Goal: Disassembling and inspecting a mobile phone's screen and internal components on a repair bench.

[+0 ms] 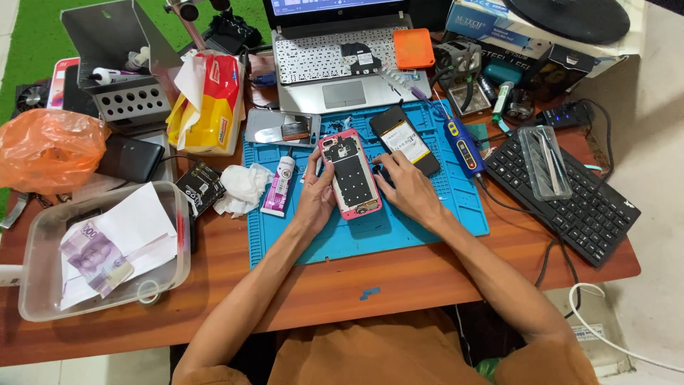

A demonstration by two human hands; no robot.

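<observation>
Steadying the opened pink-framed phone (350,175) on the blue repair mat (399,228), the left hand (315,194) grips its edge while the right hand (407,187) presses fingertips beside it, apparently holding nothing.

The opened phone (349,173) has a pink frame around a black inside. It lies on a blue mat (370,228) marked with a faint grid. The glue tube (278,185) is white and purple (cap end white), the plastic bag (46,150) orange, the tissue pack (210,107) yellow and red.
</observation>
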